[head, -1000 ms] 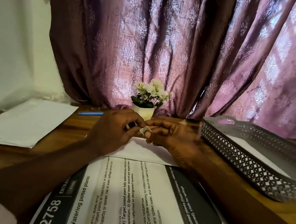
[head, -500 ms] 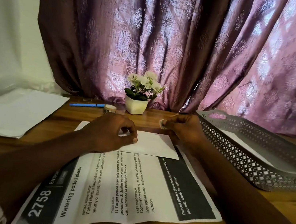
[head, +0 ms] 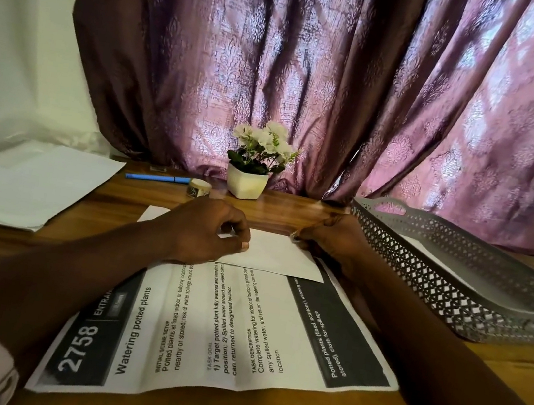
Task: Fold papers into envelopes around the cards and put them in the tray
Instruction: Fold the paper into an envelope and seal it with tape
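Fingers point(head: 242, 245) of left hand point(head: 198, 232) pinch the folded paper point(head: 279, 258); right hand point(head: 332, 240) pinches a small strip point(head: 294, 235).

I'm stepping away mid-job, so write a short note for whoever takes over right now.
Left hand rests on the envelope, curled fingertips pressing it down.
Right hand pinches a small pale strip, likely tape, at the envelope's far right corner.
Tape roll stands by the pot; spare papers lie left; tray right, white sheet inside.
Done: paper folded; card not visible. Left: stick the strip, put the envelope in the tray, fold the rest.
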A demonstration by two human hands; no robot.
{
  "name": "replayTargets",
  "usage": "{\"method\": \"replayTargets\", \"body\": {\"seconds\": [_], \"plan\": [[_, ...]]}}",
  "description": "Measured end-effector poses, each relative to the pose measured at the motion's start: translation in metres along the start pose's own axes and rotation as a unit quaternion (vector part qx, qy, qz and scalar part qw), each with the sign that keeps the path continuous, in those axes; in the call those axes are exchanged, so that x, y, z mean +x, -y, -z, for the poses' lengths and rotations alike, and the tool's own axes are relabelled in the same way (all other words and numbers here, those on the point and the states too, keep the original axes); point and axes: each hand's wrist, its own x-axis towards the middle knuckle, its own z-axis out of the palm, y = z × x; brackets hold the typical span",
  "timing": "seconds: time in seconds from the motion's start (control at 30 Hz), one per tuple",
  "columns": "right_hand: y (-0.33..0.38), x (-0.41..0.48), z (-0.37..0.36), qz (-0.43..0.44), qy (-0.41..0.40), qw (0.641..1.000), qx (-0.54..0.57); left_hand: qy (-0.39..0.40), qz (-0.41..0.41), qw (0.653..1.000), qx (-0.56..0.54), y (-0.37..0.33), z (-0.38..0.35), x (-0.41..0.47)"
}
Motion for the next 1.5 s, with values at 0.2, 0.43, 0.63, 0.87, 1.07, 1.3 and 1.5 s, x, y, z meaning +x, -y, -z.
{"method": "replayTargets", "body": {"seconds": [0.2, 0.43, 0.63, 0.87, 1.07, 1.3, 1.5], "plan": [[0.0, -0.002, -0.005, 0.013, -0.02, 0.999, -0.022, 0.008, 0.006, 1.0, -0.011, 0.001, -0.001, 0.001], [-0.004, -0.001, -0.006, 0.034, -0.026, 0.997, -0.062, 0.011, 0.014, 1.0, -0.011, -0.003, 0.001, 0.0], [-0.003, -0.004, -0.006, 0.038, -0.042, 0.993, -0.107, 0.012, 0.015, 1.0, -0.009, -0.005, 0.002, 0.0], [-0.002, -0.007, -0.007, 0.043, -0.06, 0.983, -0.166, 0.014, 0.022, 1.0, -0.016, -0.004, 0.001, 0.0], [0.001, -0.01, -0.008, 0.036, -0.068, 0.978, -0.192, 0.011, 0.021, 1.0, -0.017, -0.006, 0.001, 0.0], [0.001, -0.005, -0.009, 0.028, -0.072, 0.977, -0.2, 0.01, 0.024, 1.0, -0.014, -0.005, 0.001, 0.001], [-0.004, -0.005, -0.004, 0.06, -0.051, 0.979, -0.19, 0.013, 0.022, 0.999, -0.021, -0.003, 0.0, 0.001]]}}
